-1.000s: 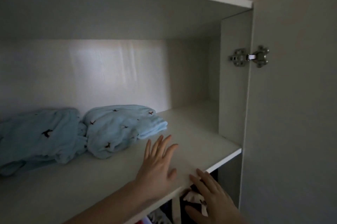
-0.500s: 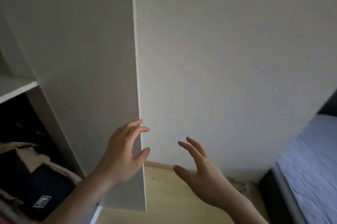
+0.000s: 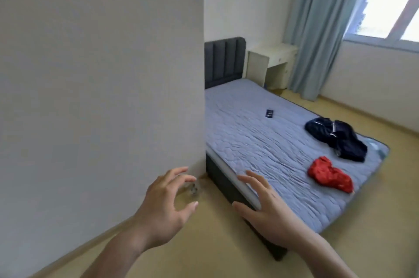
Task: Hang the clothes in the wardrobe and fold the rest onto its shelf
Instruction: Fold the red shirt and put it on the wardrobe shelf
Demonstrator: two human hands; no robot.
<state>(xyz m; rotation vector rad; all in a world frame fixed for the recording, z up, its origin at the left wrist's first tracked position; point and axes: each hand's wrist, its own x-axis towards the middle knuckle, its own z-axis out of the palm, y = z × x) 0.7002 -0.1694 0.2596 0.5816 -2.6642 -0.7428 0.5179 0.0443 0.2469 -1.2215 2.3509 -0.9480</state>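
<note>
A crumpled red garment (image 3: 330,174) lies on the bed (image 3: 260,141) near its right edge. Behind it lies a dark navy garment (image 3: 337,138) with white trim. My left hand (image 3: 164,205) hovers over the floor beside the white wall, fingers loosely curved, holding nothing. My right hand (image 3: 265,207) is raised over the bed's near corner, fingers spread and empty. Both hands are well short of the clothes. The wardrobe is out of view.
A small dark object (image 3: 269,113) lies mid-bed. A white wall panel (image 3: 102,85) fills the left. A dark headboard (image 3: 224,60), a cream desk (image 3: 272,62) and blue curtains (image 3: 317,28) stand at the back. Something small (image 3: 192,188) lies on the floor by the wall corner.
The view has swung right, from the wardrobe shelf with folded blue clothes, past the door, to the bed. Both hands left the shelf and now hang free.
</note>
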